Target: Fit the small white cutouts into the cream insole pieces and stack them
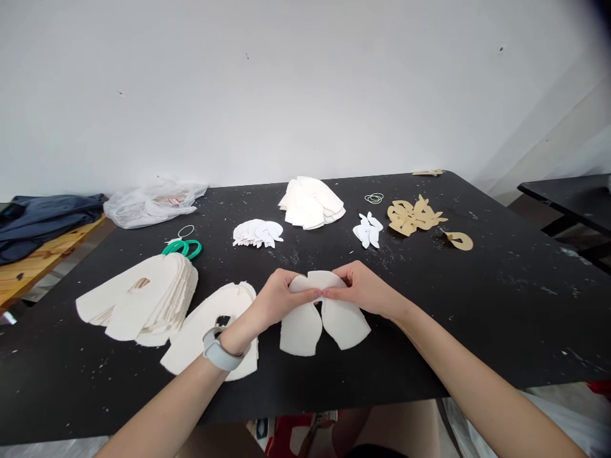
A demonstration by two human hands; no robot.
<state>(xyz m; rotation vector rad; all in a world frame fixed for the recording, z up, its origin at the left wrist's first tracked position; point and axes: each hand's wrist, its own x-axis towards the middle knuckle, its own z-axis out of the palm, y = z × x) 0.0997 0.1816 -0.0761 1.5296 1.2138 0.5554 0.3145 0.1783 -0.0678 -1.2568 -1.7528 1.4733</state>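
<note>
A cream, felt-like cut-out (pixel 344 323) with two rounded flaps is held over the near middle of the black table. My left hand (pixel 281 296), with a pale watch on its wrist, pinches its left side. On the other side my right hand (pixel 363 289) pinches it too, and both thumb tips meet at the centre above the slit. Beside my left forearm lie a few similar cream cut-outs (pixel 191 340), partly covered by the arm. A thicker stack of cream cut-outs (pixel 143 296) rests farther left.
Green-handled scissors (pixel 184 248) lie behind the stack. Beyond my hands are small white cut-outs (pixel 258 233), more white pieces (pixel 367 230), a cream pile (pixel 311 203), thin rings (pixel 373 198) and tan cut-outs (pixel 413 216). A plastic bag (pixel 153 203) sits near the wall.
</note>
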